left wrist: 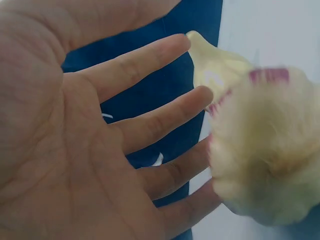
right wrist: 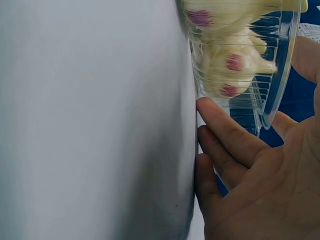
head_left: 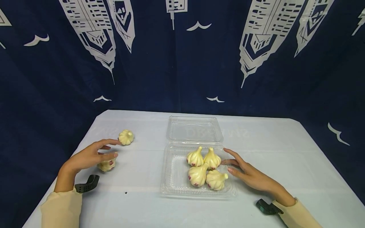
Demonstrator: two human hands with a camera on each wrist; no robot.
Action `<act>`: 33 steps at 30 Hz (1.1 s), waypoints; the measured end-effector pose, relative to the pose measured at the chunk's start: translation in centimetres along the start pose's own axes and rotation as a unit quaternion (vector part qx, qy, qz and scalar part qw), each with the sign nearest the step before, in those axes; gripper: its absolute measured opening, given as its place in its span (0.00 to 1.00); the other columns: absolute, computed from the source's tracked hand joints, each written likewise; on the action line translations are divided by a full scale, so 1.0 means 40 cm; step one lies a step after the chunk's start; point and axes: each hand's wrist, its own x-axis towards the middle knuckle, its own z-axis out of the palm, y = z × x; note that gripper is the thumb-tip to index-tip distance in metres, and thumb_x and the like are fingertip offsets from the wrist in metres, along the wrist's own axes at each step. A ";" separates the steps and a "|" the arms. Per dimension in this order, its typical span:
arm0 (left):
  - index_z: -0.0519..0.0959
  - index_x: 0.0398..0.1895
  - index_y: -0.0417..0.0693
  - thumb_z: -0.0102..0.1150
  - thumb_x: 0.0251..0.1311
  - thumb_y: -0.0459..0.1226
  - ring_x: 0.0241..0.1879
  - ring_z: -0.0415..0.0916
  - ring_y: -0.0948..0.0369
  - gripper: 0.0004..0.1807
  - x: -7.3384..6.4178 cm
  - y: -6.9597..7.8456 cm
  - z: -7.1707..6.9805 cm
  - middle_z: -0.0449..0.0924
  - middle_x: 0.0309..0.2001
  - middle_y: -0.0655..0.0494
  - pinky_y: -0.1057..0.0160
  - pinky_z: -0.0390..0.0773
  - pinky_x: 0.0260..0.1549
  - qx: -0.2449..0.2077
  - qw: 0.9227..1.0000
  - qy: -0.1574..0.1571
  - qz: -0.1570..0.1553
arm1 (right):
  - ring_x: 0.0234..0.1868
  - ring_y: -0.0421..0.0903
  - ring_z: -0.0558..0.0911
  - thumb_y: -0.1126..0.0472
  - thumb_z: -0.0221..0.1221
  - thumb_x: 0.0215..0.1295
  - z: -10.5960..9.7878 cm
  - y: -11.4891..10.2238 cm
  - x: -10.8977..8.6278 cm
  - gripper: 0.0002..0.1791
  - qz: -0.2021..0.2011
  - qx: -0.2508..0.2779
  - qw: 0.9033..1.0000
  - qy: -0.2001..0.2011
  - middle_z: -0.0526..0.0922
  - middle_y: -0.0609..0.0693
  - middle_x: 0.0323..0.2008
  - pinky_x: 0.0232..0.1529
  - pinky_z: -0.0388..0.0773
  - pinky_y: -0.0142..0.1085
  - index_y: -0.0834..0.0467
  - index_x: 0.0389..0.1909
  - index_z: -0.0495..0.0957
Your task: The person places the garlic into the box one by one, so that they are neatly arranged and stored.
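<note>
My left hand (head_left: 85,156) is held over the table's left side with its fingers extended. Under its thumb lies a garlic bulb (head_left: 107,165), and its index fingertip is right at a farther bulb (head_left: 126,137). In the left wrist view the fingers are spread, with the nearer bulb (left wrist: 265,155) large beyond their tips. A clear plastic clamshell container (head_left: 174,177) stands open at mid-table, several garlic bulbs (head_left: 197,175) grouped in its right half. My right hand (head_left: 252,177) reaches along the container's right side, fingers loosely extended, fingertips low by the clear wall (right wrist: 260,90).
The container's lid (head_left: 195,129) lies folded back toward the far edge. A white cloth (head_left: 273,142) covers the table. Behind it hangs a dark blue curtain (head_left: 176,63) with white building prints. A small dark speck (head_left: 126,192) lies at the front left.
</note>
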 end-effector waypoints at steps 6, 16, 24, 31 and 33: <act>0.72 0.66 0.43 0.62 0.67 0.44 0.64 0.67 0.36 0.27 -0.002 -0.024 0.001 0.70 0.67 0.41 0.41 0.73 0.56 -0.010 1.000 -0.013 -0.018 | 0.66 0.42 0.75 0.59 0.49 0.79 0.000 0.001 0.001 0.37 -0.003 -0.007 1.000 0.003 0.77 0.51 0.64 0.60 0.72 0.28 0.46 0.80 0.41; 0.76 0.61 0.44 0.64 0.65 0.44 0.56 0.67 0.50 0.24 0.017 -0.052 0.024 0.74 0.61 0.41 0.57 0.70 0.51 0.007 0.998 -0.046 -0.048 | 0.65 0.36 0.74 0.59 0.49 0.79 0.002 0.002 -0.001 0.37 -0.003 -0.010 1.000 0.003 0.77 0.51 0.64 0.60 0.73 0.29 0.48 0.80 0.41; 0.76 0.60 0.44 0.66 0.63 0.44 0.54 0.68 0.51 0.24 0.017 -0.058 0.033 0.75 0.58 0.43 0.58 0.70 0.50 -0.003 0.997 -0.050 -0.064 | 0.65 0.38 0.74 0.60 0.49 0.79 0.000 -0.003 -0.001 0.37 -0.010 -0.016 1.000 0.005 0.77 0.51 0.63 0.60 0.73 0.29 0.48 0.80 0.41; 0.77 0.57 0.42 0.66 0.61 0.38 0.47 0.69 0.55 0.22 0.021 -0.064 0.042 0.76 0.50 0.46 0.63 0.70 0.44 -0.015 0.995 -0.053 -0.081 | 0.66 0.40 0.74 0.60 0.49 0.79 0.000 -0.007 -0.001 0.37 -0.009 -0.017 1.000 0.007 0.77 0.52 0.64 0.60 0.73 0.29 0.48 0.81 0.41; 0.77 0.57 0.39 0.64 0.61 0.36 0.45 0.69 0.56 0.21 0.020 -0.063 0.041 0.76 0.49 0.45 0.65 0.71 0.42 -0.024 0.996 -0.052 -0.074 | 0.66 0.39 0.74 0.60 0.49 0.79 0.001 -0.006 -0.002 0.37 -0.007 -0.015 1.000 0.006 0.77 0.52 0.64 0.60 0.72 0.29 0.48 0.81 0.41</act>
